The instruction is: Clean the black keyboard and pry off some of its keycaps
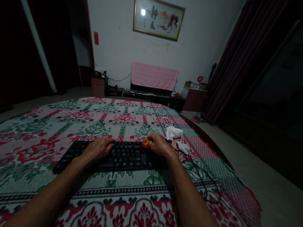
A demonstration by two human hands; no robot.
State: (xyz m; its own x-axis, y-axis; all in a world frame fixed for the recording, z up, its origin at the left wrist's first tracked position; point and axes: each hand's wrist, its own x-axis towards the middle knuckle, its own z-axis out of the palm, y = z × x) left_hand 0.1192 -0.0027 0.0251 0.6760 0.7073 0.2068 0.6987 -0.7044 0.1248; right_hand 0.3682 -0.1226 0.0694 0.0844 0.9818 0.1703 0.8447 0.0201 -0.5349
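A black computer keyboard (126,157) lies on the patterned cloth in front of me, slightly askew. My left hand (99,147) rests over its left part, with the thumb and fingers gripping toward the far edge. Between the fingers of my right hand (158,144) is a small bright orange piece (146,143), pressed on the keyboard's top edge right of the middle. Its exact kind cannot be made out. The right forearm and hand cover part of the keyboard's right end.
Crumpled white tissues (173,133) lie beyond my right hand, with another wad (183,147) nearer. A black cable (209,192) loops over the patterned tablecloth (124,118) at right. Past the table stand a low cabinet, a screen under a pink towel (154,76) and a dark curtain (233,60).
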